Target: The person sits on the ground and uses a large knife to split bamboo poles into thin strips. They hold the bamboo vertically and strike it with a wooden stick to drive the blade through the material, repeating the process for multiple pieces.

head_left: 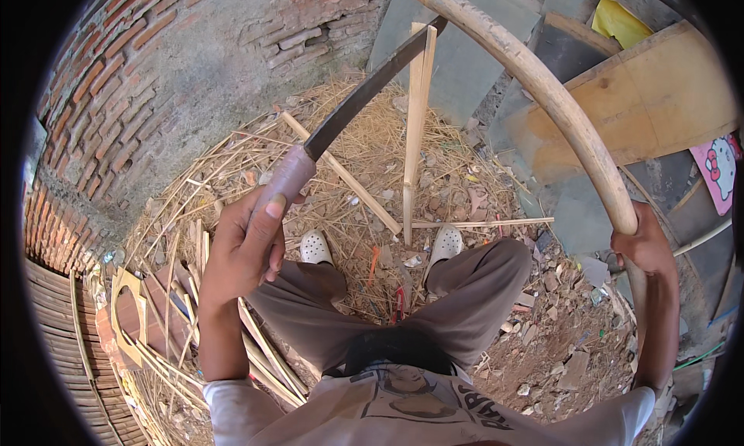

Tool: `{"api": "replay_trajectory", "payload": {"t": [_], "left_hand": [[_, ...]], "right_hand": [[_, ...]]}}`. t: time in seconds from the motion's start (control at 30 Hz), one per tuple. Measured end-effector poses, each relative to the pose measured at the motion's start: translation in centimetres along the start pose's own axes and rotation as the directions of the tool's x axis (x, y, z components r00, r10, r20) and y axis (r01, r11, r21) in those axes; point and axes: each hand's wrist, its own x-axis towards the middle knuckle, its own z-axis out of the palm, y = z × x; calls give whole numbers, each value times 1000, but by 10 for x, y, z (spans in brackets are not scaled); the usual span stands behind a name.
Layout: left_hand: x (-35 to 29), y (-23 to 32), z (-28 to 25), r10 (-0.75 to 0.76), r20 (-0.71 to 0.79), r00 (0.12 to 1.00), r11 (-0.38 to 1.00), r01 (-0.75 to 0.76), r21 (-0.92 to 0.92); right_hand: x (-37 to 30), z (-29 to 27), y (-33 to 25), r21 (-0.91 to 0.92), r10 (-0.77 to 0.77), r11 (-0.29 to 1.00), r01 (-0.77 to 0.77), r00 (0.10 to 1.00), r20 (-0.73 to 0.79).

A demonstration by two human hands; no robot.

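Observation:
My left hand [246, 243] is wrapped round the pale, wrapped handle of a long dark machete [363, 97]. The blade slants up to the right and crosses the top of an upright strip of pale wood [416, 136]; it seems set into the strip's upper end, where a split line shows. In my right hand [648, 241] is a thick, curved wooden stick [562, 101], closed in the fingers near its lower part. The stick arches up and left, and its far end hangs over the blade's tip. Whether stick and blade touch, I cannot tell.
Another pale strip [341, 173] lies slanted on the straw and rubble. Split strips [267, 353] are piled at the lower left beside a slatted bamboo panel [74, 353]. A brick wall [116, 97] stands behind left; boards [643, 97] lie at the right.

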Motion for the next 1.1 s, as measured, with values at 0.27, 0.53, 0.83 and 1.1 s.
{"api": "replay_trajectory", "payload": {"t": [0.27,0.53,0.83,1.1], "left_hand": [[9,7,5,24,27,999,996,-26,89],[10,2,11,-75,115,991,987,57,149],[15,-6,23,-90,142,986,980,63,187],[18,-41,27,-45,173,984,928,-23,371]], "right_hand": [[-19,-99,-28,-143,-297,949,282,640,-708],[1,32,27,-131,148,980,-148,989,-8],[2,-51,36,41,-297,922,384,773,-561],[13,66,109,-11,145,989,-145,983,110]]}}
